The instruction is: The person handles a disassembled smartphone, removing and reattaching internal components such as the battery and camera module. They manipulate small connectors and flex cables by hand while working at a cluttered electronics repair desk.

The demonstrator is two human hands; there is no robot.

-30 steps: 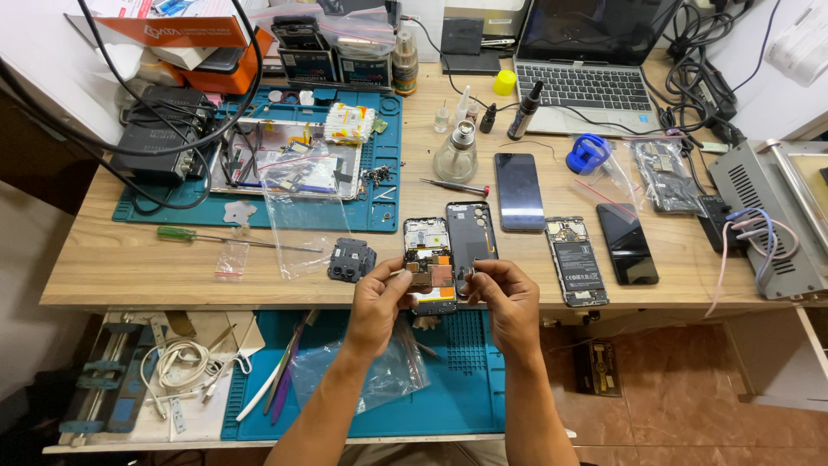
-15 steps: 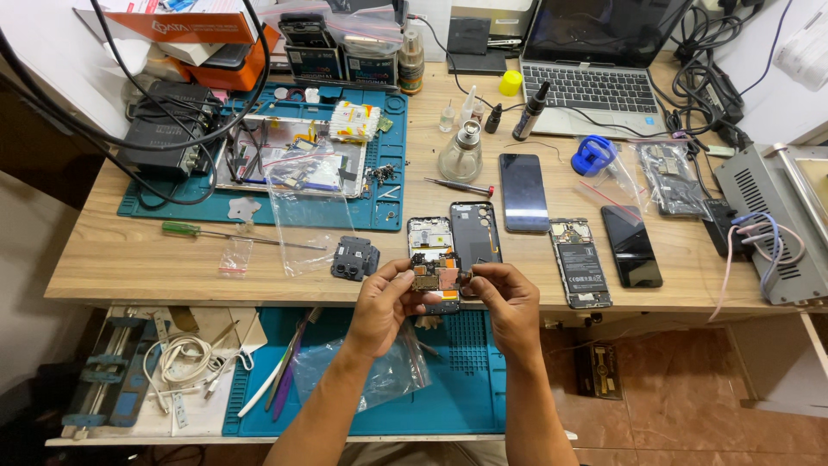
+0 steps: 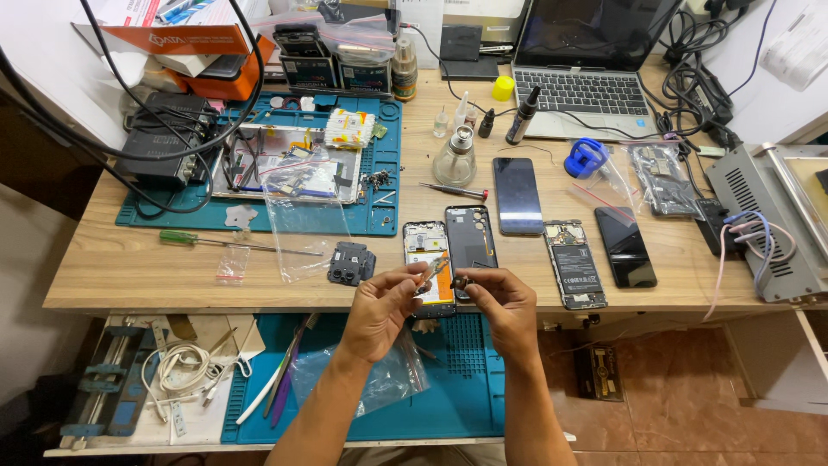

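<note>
An opened phone with white and yellow insides lies at the desk's front edge, and a dark back cover lies right beside it. My left hand hovers over the phone's lower end and pinches a thin orange strip between thumb and fingers. My right hand is next to it and pinches a small dark part. The two hands' fingertips nearly meet over the phone's bottom end.
More phones lie to the right: a dark-screened one, an opened one and a black one. A glass bottle, laptop, blue mat, green screwdriver, grey machine and lower blue mat surround them.
Both hands have lifted a little off the opened phone's lower end, and each now holds a small piece between its fingertips. The view has shifted slightly.
</note>
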